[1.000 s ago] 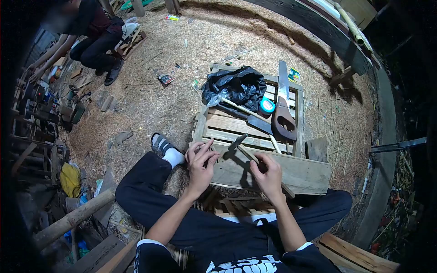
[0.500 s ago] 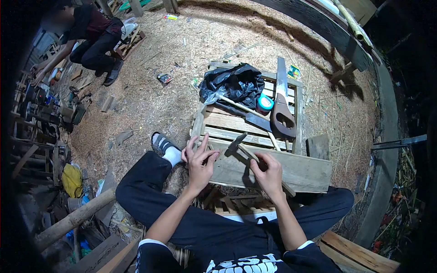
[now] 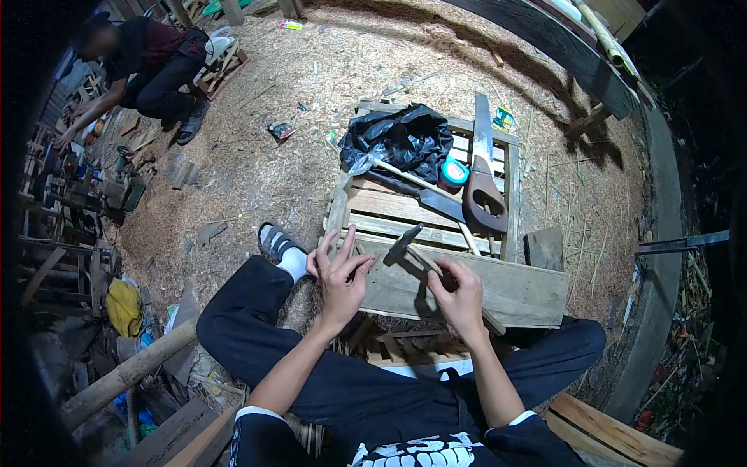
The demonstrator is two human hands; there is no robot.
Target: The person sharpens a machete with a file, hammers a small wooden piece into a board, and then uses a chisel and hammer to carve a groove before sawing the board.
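Note:
My right hand [image 3: 461, 296] is closed around the wooden handle of a hammer [image 3: 404, 243], its dark metal head raised over a grey wooden board [image 3: 523, 294]. The board lies across my lap, along the near edge of a slatted wooden frame [image 3: 511, 194]. At the board's left end rests my left hand [image 3: 341, 282], thumb and a finger drawn together, other fingers raised. Anything small in that pinch is too fine to make out.
On the slatted frame lie a black plastic bag [image 3: 408, 144], a handsaw [image 3: 482, 167], a blade [image 3: 442, 206] and a round turquoise-lidded container [image 3: 454, 173]. A person [image 3: 159, 74] crouches at the upper left beside piled tools and scraps. A thick pole [image 3: 128, 377] stands at lower left.
The hammer head has shifted slightly, staying over the board's left part. My left hand holds almost the same place. The crouching person has moved their head and arms a little.

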